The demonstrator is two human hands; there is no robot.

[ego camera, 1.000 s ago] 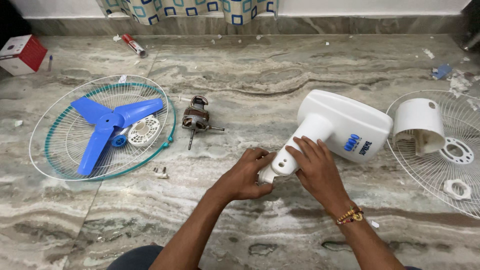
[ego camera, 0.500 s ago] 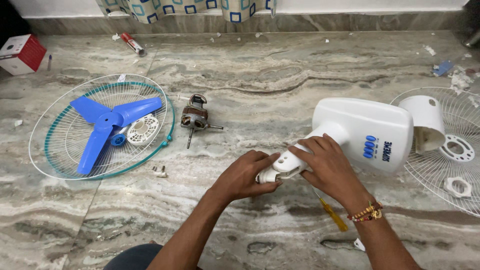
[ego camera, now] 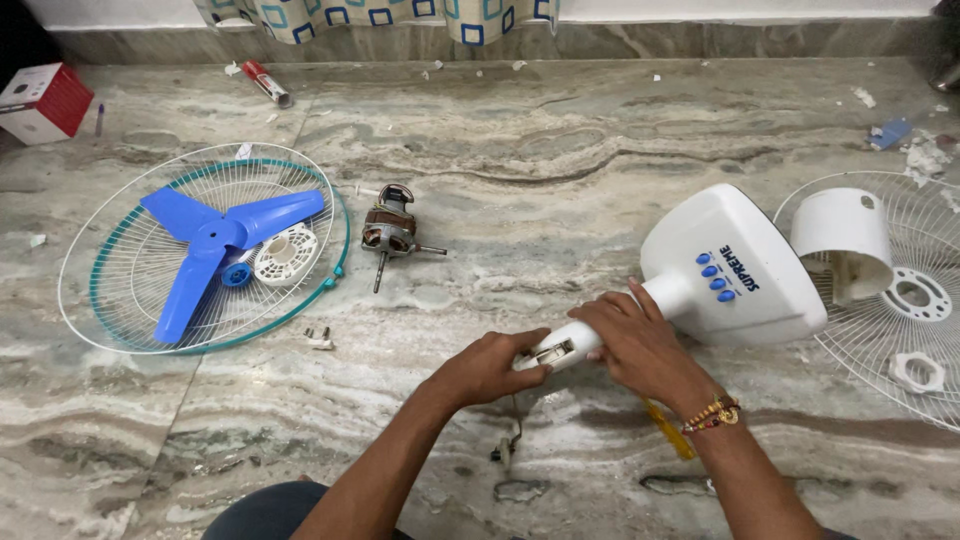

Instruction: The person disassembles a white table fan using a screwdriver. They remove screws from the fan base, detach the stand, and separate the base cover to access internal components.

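A white fan stand [ego camera: 735, 265] with blue buttons lies tilted on the marble floor, its neck pointing toward me. My right hand [ego camera: 640, 350] wraps the neck from the right. My left hand [ego camera: 490, 368] grips the open end of the neck, where a slot shows. A thin dark wire [ego camera: 512, 432] hangs from the neck end down to the floor. A yellow-handled screwdriver [ego camera: 668, 428] lies under my right wrist, partly hidden.
A fan guard [ego camera: 110, 290] at left holds a blue three-blade propeller [ego camera: 215, 240] and a white round part [ego camera: 285, 256]. A bare motor [ego camera: 388, 232] lies mid-floor. At right, another guard [ego camera: 925, 330] carries a white motor cover [ego camera: 840, 235]. A red-and-white box [ego camera: 45, 100] sits far left.
The stand has been rolled so its button face turns upward and the slot in the neck end shows. A wire now hangs from the neck. Both hands stayed on the neck.
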